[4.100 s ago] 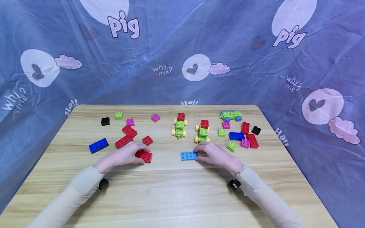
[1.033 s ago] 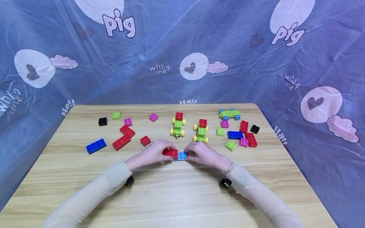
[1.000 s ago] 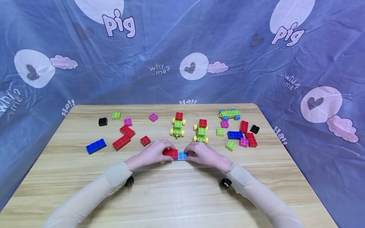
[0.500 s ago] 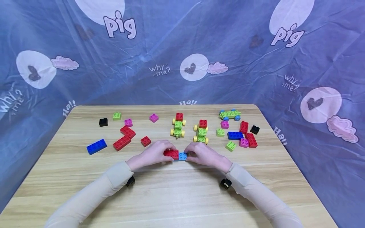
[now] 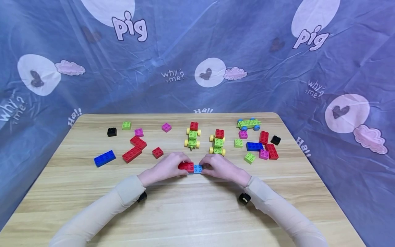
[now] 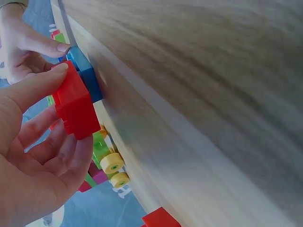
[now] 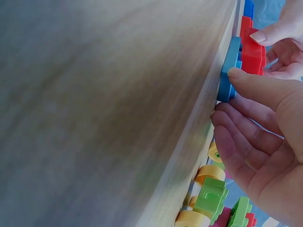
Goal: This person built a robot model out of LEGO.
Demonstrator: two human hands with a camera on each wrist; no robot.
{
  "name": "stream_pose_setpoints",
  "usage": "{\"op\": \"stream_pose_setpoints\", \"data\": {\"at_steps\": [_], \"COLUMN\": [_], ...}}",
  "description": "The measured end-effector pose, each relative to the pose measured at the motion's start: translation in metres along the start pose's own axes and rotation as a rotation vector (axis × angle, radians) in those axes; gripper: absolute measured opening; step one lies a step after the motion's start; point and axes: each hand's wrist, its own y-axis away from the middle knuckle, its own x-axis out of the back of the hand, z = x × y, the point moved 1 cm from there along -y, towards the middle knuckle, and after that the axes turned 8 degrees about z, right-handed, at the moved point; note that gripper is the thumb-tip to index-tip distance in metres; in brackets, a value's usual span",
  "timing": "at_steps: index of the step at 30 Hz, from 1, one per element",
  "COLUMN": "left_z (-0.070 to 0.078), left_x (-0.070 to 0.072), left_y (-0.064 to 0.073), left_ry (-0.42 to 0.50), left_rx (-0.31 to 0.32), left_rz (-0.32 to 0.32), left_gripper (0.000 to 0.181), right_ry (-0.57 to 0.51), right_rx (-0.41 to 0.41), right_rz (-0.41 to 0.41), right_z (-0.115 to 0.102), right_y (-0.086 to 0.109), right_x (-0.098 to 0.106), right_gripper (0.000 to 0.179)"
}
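Note:
My left hand [image 5: 166,168] pinches a red eight-stud brick [image 5: 187,167] between thumb and fingers. One end of it lies on the left part of a light blue eight-stud brick [image 5: 198,168]; the other end overhangs. Thumb and fingers of my right hand [image 5: 223,167] hold the light blue brick at its right end on the tabletop. In the left wrist view, the red brick [image 6: 75,101] stands above the light blue brick [image 6: 89,73]. From the right wrist view, I cannot tell whether the red brick [image 7: 254,54] is fully seated on the light blue brick [image 7: 229,68].
Behind my hands stand two small green cars [image 5: 192,135] [image 5: 218,142] with yellow wheels and red bricks on top. A green car base [image 5: 248,124] with blue wheels is at back right. Loose bricks lie left, including a blue one [image 5: 105,158], and right, including another blue one [image 5: 254,146].
Since the earliest frame, my left hand has carried the red brick rightward onto the light blue brick. My right hand has shifted slightly left with the light blue brick. Little differs over the last second.

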Motion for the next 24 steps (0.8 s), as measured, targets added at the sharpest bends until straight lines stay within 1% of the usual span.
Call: {"op": "stream_pose_setpoints", "data": {"at_steps": [3, 8, 15, 18, 24], "left_z": [0.0004, 0.0003, 0.0001, -0.0008, -0.0031], "left_x": [-0.0005, -0.0023, -0.0058, -0.0073, -0.0081], "left_y": [0.0000, 0.0000, 0.0003, 0.0011, -0.0001], "left_ry": [-0.003, 0.016, 0.047, 0.067, 0.097], "left_rx": [0.005, 0.017, 0.014, 0.025, 0.067], "left_rz": [0.003, 0.009, 0.032, 0.035, 0.042], "left_gripper": [0.034, 0.033, 0.032, 0.032, 0.033], "right_ry": [-0.001, -0.004, -0.001, -0.004, -0.001], "right_rx": [0.001, 0.004, 0.003, 0.010, 0.014], "right_rz": [0.001, 0.004, 0.007, 0.011, 0.012], "right_z": [0.0002, -0.0006, -0.0008, 0.0003, 0.0011], "right_y": [0.0001, 0.0003, 0.0008, 0.0012, 0.0004], "right_x": [-0.0001, 0.0005, 0.0004, -0.0005, -0.0013], "right_gripper": [0.024, 0.023, 0.024, 0.024, 0.024]}}
